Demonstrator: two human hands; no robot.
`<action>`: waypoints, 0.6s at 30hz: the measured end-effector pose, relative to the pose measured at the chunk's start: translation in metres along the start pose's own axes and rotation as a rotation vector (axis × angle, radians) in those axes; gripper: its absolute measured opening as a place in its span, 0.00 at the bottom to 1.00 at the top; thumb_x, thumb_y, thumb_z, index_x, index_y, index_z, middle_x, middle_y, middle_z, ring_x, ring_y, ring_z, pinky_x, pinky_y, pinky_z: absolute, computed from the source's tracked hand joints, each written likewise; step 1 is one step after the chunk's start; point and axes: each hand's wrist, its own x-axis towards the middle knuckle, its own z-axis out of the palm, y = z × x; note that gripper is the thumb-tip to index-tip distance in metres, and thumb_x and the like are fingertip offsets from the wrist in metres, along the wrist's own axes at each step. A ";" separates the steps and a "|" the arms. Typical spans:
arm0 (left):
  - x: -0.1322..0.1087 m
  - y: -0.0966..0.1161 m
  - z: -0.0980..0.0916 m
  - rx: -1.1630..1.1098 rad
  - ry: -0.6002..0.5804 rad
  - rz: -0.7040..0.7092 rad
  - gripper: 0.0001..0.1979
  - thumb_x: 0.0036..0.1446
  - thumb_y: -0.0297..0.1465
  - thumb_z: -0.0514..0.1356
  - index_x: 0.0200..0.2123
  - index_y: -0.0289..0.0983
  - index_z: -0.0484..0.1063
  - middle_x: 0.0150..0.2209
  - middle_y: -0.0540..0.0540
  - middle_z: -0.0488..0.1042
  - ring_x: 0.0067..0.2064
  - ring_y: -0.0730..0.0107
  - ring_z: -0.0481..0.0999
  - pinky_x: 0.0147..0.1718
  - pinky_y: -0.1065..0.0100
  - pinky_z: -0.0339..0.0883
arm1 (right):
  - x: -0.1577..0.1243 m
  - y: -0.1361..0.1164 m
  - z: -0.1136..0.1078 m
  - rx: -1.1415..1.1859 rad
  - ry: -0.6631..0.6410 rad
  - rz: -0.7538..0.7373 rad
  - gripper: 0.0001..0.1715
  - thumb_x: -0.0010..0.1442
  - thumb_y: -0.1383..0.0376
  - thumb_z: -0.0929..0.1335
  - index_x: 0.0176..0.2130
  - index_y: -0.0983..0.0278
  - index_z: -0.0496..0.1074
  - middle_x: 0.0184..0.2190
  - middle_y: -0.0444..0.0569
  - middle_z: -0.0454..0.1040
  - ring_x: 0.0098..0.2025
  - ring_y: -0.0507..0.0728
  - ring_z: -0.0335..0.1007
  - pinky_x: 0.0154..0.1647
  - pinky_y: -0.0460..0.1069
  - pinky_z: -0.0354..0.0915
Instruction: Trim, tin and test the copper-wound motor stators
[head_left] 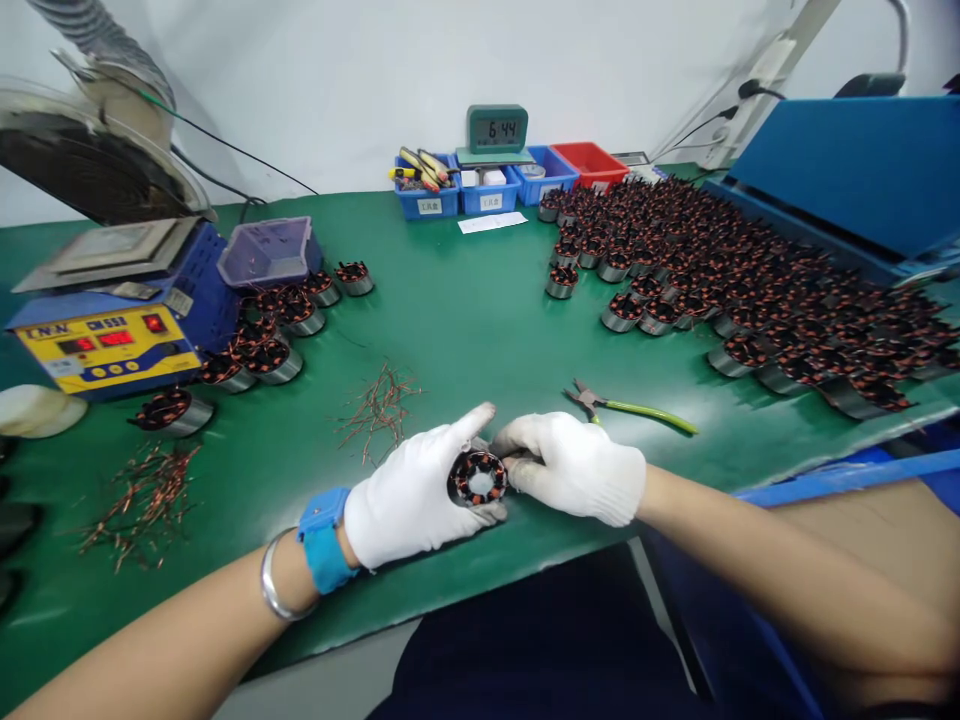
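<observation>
My left hand [427, 490], in a white glove with a blue wrist strap below it, is wrapped round a motor stator [457, 478]. The stator's open ring with copper windings faces up toward me. At its right rim, the gloved fingers of my right hand [574, 465] are pinched together; what lies between the fingertips is hidden. Just beyond my right hand, green-handled cutting pliers [651, 414] lie on the table with their jaws apart. Copper wire scraps [381, 412] are scattered beyond my left hand.
Many stators [720, 265] crowd the right side, beside a blue machine [847, 180]. More stators [274, 358] stand left near a yellow-fronted control box [112, 350] and a grey bin [270, 250]. Another wire pile [146, 500] lies front left. Blue boxes [427, 205] and a clock [496, 128] line the back.
</observation>
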 end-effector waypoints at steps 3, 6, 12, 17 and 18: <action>0.001 0.001 -0.001 0.012 -0.008 0.036 0.46 0.50 0.43 0.63 0.66 0.40 0.44 0.50 0.41 0.73 0.49 0.56 0.74 0.48 0.57 0.68 | 0.001 -0.004 -0.001 -0.139 0.007 -0.003 0.11 0.57 0.63 0.64 0.38 0.60 0.75 0.35 0.45 0.77 0.34 0.55 0.71 0.28 0.47 0.56; 0.004 0.005 -0.004 0.046 -0.034 0.099 0.37 0.50 0.42 0.62 0.61 0.39 0.56 0.47 0.42 0.73 0.46 0.57 0.74 0.45 0.58 0.68 | 0.000 -0.007 -0.005 -0.259 -0.016 -0.051 0.09 0.55 0.61 0.65 0.32 0.61 0.73 0.29 0.45 0.75 0.30 0.54 0.69 0.25 0.47 0.51; 0.008 0.012 -0.010 0.058 -0.091 0.199 0.15 0.50 0.36 0.61 0.42 0.41 0.69 0.37 0.48 0.72 0.38 0.64 0.71 0.38 0.63 0.65 | -0.014 -0.008 -0.023 -0.368 -0.113 -0.034 0.08 0.54 0.62 0.64 0.29 0.61 0.72 0.26 0.44 0.74 0.28 0.55 0.69 0.24 0.48 0.49; 0.008 0.008 -0.012 0.058 -0.035 0.113 0.15 0.49 0.40 0.62 0.39 0.40 0.68 0.35 0.48 0.71 0.35 0.66 0.70 0.35 0.65 0.63 | -0.025 -0.006 -0.028 -0.386 0.158 -0.137 0.17 0.56 0.59 0.66 0.44 0.62 0.72 0.40 0.50 0.74 0.40 0.59 0.69 0.39 0.51 0.59; 0.008 0.007 -0.012 0.055 -0.024 0.110 0.15 0.49 0.40 0.62 0.38 0.40 0.68 0.34 0.48 0.70 0.35 0.67 0.70 0.34 0.65 0.63 | -0.025 -0.007 -0.025 -0.412 0.197 -0.188 0.22 0.55 0.55 0.67 0.47 0.63 0.71 0.43 0.52 0.72 0.42 0.60 0.67 0.42 0.52 0.59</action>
